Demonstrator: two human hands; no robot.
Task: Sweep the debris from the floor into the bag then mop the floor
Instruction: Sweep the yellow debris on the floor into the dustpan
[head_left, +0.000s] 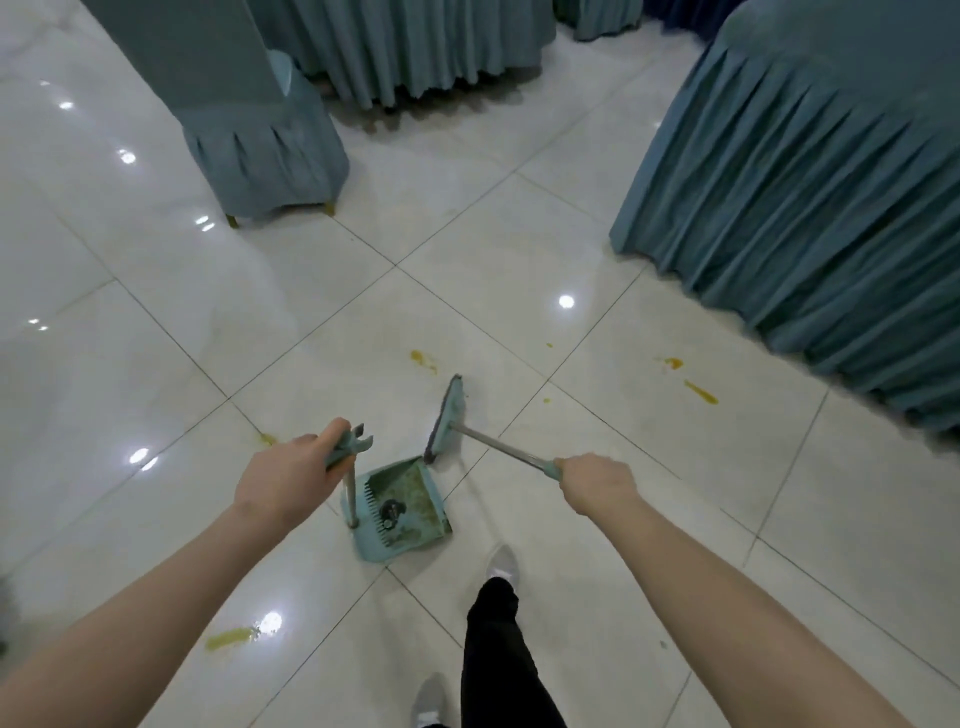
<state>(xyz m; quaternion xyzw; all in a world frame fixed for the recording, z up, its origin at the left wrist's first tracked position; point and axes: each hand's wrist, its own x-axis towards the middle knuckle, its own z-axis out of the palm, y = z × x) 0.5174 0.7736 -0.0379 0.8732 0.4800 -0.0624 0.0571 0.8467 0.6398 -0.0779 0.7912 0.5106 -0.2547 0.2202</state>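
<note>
**Sweeping Between the Draped Tables**

Gripping the teal handle at the top of the dustpan (397, 512), the left hand (285, 480) had its fingers wrapped tight around the grip, with the metal pole dropping nearly straight down to the pan's back corner. The pan sat on the white tiled floor (156, 322), just ahead of the person's forward shoe (503, 564), its open mouth facing up and to the right, toward the broom. Dark clumps and greenish smears lay inside it against the comb teeth.

The right hand (597, 486) was closed in a fist over the end of the broom (444, 421) handle. That handle ran on a slant from the hand up and left to the brush head. The head's long axis stood nearly upright in the view, its lower end touching or just beside the pan's lip; which, I could not tell.

No brand, label or writing could be read on either tool.

Yellow smears (701, 392) marked the tiles ahead and right of the broom, with another streak near the left forearm and 1 small patch just left of the left hand. A pleated table skirt (810, 208) closed off the right side, a covered chair (260, 150) stood at the upper left, and a second skirted table sat behind it. Open tile ran between them, widest on the left.
</note>
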